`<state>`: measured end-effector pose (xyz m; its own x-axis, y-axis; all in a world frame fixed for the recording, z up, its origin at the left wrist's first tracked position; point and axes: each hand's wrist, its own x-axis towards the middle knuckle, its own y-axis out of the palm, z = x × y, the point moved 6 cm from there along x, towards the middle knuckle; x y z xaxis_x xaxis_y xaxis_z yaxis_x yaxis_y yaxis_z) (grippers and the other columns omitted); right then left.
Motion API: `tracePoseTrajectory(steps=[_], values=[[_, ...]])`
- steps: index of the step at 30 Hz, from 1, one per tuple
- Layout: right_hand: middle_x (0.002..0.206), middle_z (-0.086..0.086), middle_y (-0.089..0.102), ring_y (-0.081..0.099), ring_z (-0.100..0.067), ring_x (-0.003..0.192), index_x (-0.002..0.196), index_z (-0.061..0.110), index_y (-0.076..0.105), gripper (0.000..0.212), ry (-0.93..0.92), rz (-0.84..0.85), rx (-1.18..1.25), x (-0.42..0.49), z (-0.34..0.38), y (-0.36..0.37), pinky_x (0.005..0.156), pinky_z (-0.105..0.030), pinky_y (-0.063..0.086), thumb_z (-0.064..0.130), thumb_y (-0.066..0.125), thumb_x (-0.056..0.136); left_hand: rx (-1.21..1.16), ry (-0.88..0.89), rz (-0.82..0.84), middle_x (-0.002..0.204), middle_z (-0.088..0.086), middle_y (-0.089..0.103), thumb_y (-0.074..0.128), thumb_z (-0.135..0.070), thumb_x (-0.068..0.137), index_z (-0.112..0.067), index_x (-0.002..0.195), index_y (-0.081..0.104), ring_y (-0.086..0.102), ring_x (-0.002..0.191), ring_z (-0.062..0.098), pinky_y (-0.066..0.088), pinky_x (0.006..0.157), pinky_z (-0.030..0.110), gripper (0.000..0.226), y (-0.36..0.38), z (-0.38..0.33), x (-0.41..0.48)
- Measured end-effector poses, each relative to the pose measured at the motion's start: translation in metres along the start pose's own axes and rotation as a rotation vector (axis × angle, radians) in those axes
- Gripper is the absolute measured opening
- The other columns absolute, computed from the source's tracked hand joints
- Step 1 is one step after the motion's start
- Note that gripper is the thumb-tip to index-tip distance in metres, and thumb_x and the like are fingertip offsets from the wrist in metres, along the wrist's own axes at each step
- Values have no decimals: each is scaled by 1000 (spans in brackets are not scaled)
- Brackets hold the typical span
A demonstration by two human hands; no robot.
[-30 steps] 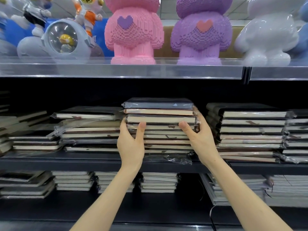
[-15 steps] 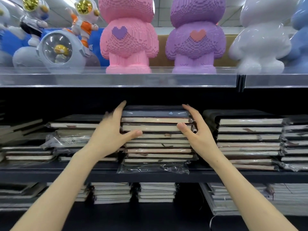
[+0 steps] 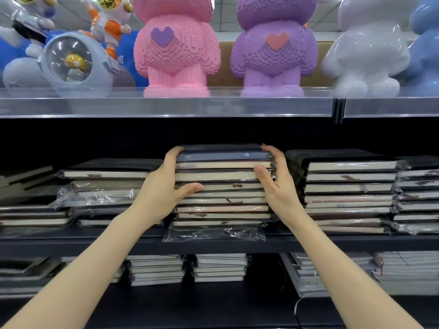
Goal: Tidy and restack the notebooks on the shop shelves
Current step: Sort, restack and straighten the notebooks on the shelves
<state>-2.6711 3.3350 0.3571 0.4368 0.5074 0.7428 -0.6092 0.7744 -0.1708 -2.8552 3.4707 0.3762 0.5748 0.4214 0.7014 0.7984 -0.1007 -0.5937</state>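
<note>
**Notebooks gripped from both sides on the middle shelf**

Notebooks fill the dark middle shelf (image 3: 308,241) in flat piles, and we stand facing the centre pile (image 3: 222,193), which rises a little above its neighbours. To its left sits a lower, untidy pile (image 3: 104,186) with loose plastic wrap hanging out; to its right sits a squarer pile (image 3: 349,188), close beside our wrist. More notebooks lie on the lower shelf (image 3: 213,302). Above, a clear shelf (image 3: 166,106) carries a pink block figure (image 3: 175,46), a purple block figure (image 3: 273,46), a white glossy figure (image 3: 365,48) and an astronaut toy (image 3: 71,60).

Our left hand (image 3: 164,186) clasps the left edge of the centre pile: the fingers reach round the top corner and are hidden behind it, while the thumb lies across the front page edges about halfway down. Our right hand (image 3: 275,184) mirrors it on the right edge, fingers curled over the top notebook's corner and thumb pressed flat on the front of the upper notebooks. So the upper notebooks sit between our two palms, held on both sides. The pile's lowest wrapped notebook (image 3: 213,231) sticks out past the shelf's front lip.
</note>
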Motion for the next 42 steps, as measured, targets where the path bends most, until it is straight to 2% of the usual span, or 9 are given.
tracePoseTrajectory(steps=[2, 8, 12, 21, 24, 27, 31, 36, 42], values=[[133, 8, 50, 46, -7, 126, 128, 41, 37, 46, -4, 3, 6, 0, 0, -1, 107, -26, 38, 54, 51, 86, 2, 5, -5, 122, 1, 58, 56, -57, 66, -21, 145, 21, 52, 77, 8, 37, 65, 14, 94, 1, 0, 1], [128, 15, 49, 48, 0, 121, 131, 35, 36, 45, -9, 5, 24, -1, 2, 1, 101, -14, 38, 44, 48, 89, -37, -31, -46, 134, 7, 51, 46, -72, 65, -24, 144, 21, 54, 112, 24, 43, 86, 31, 96, 3, 6, 1], [126, 21, 49, 47, 7, 118, 132, 31, 38, 47, -13, -58, 27, -2, 2, 3, 99, -11, 37, 44, 49, 88, -48, -26, -203, 126, 11, 55, 45, -63, 76, -16, 142, 30, 50, 98, 14, 41, 79, 27, 82, 7, 2, -2], [124, 19, 50, 46, 21, 109, 133, 32, 35, 51, 5, -69, -57, -2, 2, 7, 92, -3, 36, 48, 49, 87, -68, -31, -227, 121, 11, 56, 54, -50, 83, -13, 141, 32, 48, 95, 11, 38, 78, 23, 72, 8, 4, 0], [134, 8, 50, 48, 8, 117, 136, 31, 34, 55, 13, -43, -71, -2, 3, 5, 102, -16, 39, 49, 49, 87, -45, -45, -204, 127, 13, 53, 53, -49, 85, -14, 143, 28, 49, 99, 13, 37, 80, 22, 72, 7, 5, 1], [145, 4, 42, 42, -7, 131, 144, 29, 29, 65, 23, -30, -104, -4, 5, 0, 110, -32, 36, 53, 49, 87, -69, -32, -160, 143, 11, 43, 49, -54, 83, -17, 147, 19, 46, 123, 20, 36, 92, 22, 80, 4, 1, -1], [154, 6, 30, 30, -11, 140, 146, 35, 23, 76, -74, -102, -289, -17, 18, -9, 110, -28, 29, 58, 57, 83, -1, 12, -273, 146, 3, 40, 51, -52, 87, -17, 148, 23, 38, 128, 9, 32, 99, 23, 75, -22, -5, -27], [160, -5, 10, 23, -18, 143, 146, 37, 16, 90, -148, -42, -437, -26, 13, 9, 105, -32, 32, 62, 62, 73, 400, 49, -118, 139, 12, 50, 37, -72, 82, -13, 148, 25, 38, 134, 33, 32, 108, 44, 89, -7, 11, -49], [158, -13, 10, 19, -24, 145, 145, 36, 9, 80, -162, -74, -375, -26, 8, 18, 106, -31, 29, 53, 57, 82, 524, -6, -171, 154, 11, 24, 8, -57, 98, -10, 149, 3, 15, 143, 39, 14, 113, 60, 70, 31, 19, -49]])
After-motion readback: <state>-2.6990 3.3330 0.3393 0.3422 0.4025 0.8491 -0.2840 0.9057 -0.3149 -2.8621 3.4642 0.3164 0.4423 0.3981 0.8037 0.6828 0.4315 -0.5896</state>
